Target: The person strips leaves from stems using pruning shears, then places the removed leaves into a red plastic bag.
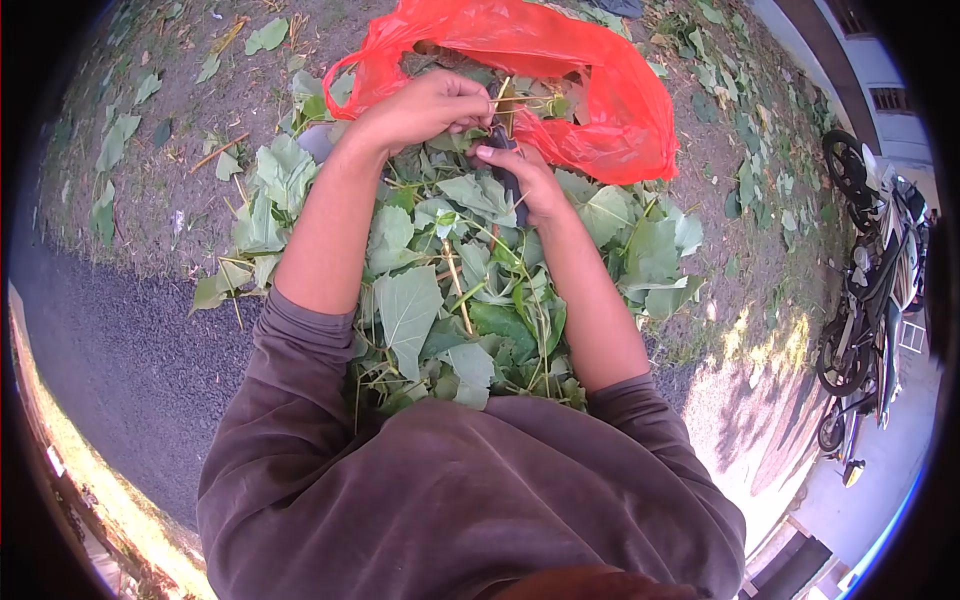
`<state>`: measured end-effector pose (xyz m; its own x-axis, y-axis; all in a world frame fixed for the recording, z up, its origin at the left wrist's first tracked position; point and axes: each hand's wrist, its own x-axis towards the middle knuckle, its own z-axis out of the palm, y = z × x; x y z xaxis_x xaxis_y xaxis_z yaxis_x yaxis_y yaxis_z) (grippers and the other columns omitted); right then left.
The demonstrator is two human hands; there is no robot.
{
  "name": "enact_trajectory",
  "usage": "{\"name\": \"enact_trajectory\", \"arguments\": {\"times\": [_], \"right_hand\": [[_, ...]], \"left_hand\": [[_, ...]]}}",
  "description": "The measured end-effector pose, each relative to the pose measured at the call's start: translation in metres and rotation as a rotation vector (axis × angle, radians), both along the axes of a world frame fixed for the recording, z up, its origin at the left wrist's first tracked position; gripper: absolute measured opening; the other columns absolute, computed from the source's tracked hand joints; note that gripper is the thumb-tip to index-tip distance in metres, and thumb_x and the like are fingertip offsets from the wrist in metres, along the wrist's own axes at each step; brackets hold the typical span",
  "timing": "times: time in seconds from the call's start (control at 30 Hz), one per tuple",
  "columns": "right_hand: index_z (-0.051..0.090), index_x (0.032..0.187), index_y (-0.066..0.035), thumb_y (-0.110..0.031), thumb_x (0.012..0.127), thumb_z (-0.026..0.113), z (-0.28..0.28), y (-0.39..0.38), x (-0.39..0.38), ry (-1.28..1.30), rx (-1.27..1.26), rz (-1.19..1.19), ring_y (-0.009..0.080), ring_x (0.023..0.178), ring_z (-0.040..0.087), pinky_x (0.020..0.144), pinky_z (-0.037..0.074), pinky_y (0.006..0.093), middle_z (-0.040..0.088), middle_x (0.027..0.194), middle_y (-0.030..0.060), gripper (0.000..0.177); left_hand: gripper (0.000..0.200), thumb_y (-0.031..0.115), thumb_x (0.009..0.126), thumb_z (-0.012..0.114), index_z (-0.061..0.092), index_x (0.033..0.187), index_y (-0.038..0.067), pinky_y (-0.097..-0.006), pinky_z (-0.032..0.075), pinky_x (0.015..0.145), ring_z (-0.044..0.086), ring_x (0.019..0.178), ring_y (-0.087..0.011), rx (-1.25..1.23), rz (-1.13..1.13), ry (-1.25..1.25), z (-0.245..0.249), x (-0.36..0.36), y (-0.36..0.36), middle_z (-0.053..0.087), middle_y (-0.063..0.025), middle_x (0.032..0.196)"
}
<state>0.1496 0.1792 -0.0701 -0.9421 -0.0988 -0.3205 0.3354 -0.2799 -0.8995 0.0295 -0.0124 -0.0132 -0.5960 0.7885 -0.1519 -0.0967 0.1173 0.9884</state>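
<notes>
My left hand (428,108) is closed in a pinch on a thin stem (518,98) over the mouth of a red plastic bag (630,105). Close beside it, my right hand (532,178) is wrapped round a dark-handled tool (507,178) that looks like pruning shears, with the thumb along the handle. The tool's tip is partly hidden among stems and by the left fingers. Leaves and stems show inside the bag's opening. Below both hands, between my forearms, lies a heap of large green leaves (408,312) on cut stems.
Loose leaves (118,140) are scattered over the bare soil (185,200). Dark asphalt (150,350) runs along the left and nearer side. Parked motorcycles (868,270) stand at the right beside a building.
</notes>
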Motion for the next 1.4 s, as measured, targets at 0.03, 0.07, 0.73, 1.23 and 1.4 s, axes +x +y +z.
{"name": "enact_trajectory", "arguments": {"times": [0.03, 0.07, 0.73, 1.23, 1.4], "right_hand": [[0.073, 0.106, -0.003, -0.031, 0.09, 0.082, 0.001, 0.0, 0.0, 0.0, 0.001, 0.001, 0.0102, 0.086, 0.061, 0.076, 0.047, 0.0271, 0.069, 0.095, 0.0007, 0.033], [0.074, 0.105, -0.004, -0.031, 0.09, 0.082, 0.002, 0.0, -0.001, -0.001, 0.01, -0.009, 0.0096, 0.084, 0.061, 0.075, 0.047, 0.0269, 0.069, 0.094, 0.0001, 0.032], [0.073, 0.086, -0.007, -0.029, 0.089, 0.087, 0.005, -0.015, -0.001, -0.028, 0.106, -0.164, 0.0057, 0.067, 0.053, 0.062, 0.041, 0.0266, 0.062, 0.074, -0.0062, 0.026], [0.069, 0.082, -0.01, -0.034, 0.09, 0.085, 0.002, -0.014, 0.0, 0.078, 0.25, -0.163, 0.0062, 0.07, 0.047, 0.065, 0.037, 0.0271, 0.054, 0.074, -0.008, 0.03], [0.072, 0.089, -0.007, -0.04, 0.092, 0.082, 0.004, -0.01, 0.001, 0.056, 0.247, -0.127, 0.0078, 0.074, 0.051, 0.068, 0.04, 0.0273, 0.057, 0.077, -0.0062, 0.035]], "left_hand": [[0.022, 0.023, 0.102, 0.063, 0.073, 0.093, 0.006, -0.0218, 0.036, 0.064, 0.047, 0.071, -0.0022, -0.013, -0.007, 0.018, 0.0, -0.001, 0.0, 0.061, 0.0088, 0.081], [0.022, 0.023, 0.102, 0.063, 0.073, 0.093, 0.006, -0.0218, 0.036, 0.064, 0.047, 0.071, -0.0022, -0.012, -0.006, 0.018, 0.0, -0.001, 0.0, 0.061, 0.0088, 0.081], [0.029, 0.027, 0.092, 0.086, 0.076, 0.1, 0.001, -0.0231, 0.044, 0.067, 0.056, 0.075, -0.0028, -0.241, 0.278, 0.26, 0.024, 0.011, 0.009, 0.071, 0.0024, 0.085], [0.02, 0.018, 0.096, 0.075, 0.074, 0.096, -0.002, -0.028, 0.03, 0.057, 0.04, 0.063, -0.0036, -0.169, 0.408, 0.456, 0.002, 0.006, 0.015, 0.053, 0.0058, 0.067], [0.027, 0.023, 0.102, 0.071, 0.073, 0.097, -0.004, -0.0288, 0.039, 0.062, 0.047, 0.068, -0.0053, -0.209, 0.434, 0.415, 0.013, 0.012, 0.017, 0.06, 0.0024, 0.071]]}}
